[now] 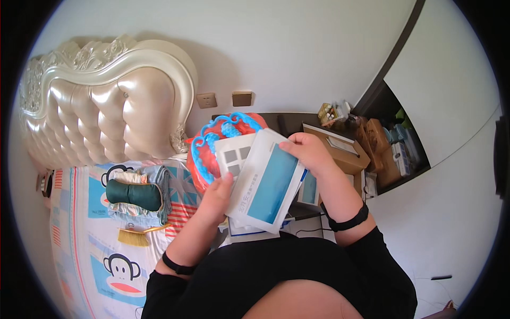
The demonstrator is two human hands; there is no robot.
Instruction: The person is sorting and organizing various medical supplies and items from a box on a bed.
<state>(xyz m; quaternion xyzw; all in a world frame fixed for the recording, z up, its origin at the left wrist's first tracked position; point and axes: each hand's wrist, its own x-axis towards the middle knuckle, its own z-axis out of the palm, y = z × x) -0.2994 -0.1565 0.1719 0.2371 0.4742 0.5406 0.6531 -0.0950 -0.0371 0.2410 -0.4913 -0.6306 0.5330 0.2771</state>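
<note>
My right hand (312, 153) pinches the upper corner of a flat white packet (267, 181) with a teal panel and printed writing, tilted in front of my chest. My left hand (217, 199) grips the opposite side, its thumb over a white card or packet (236, 156) bearing grey squares. This second piece lies partly behind the teal one. Further white and blue flat pieces (249, 229) show below them; how they are held is hidden. Just behind stands a red plastic basket or bag (204, 159) with a light-blue scalloped rim.
At left is a bed with a tufted headboard (107, 103); a green pillow (134, 194) on folded cloth and a bed brush (133, 236) lie on it. To the right are a cardboard box (346, 153), a small basket of bottles (328, 114) and an open cabinet compartment (414, 159).
</note>
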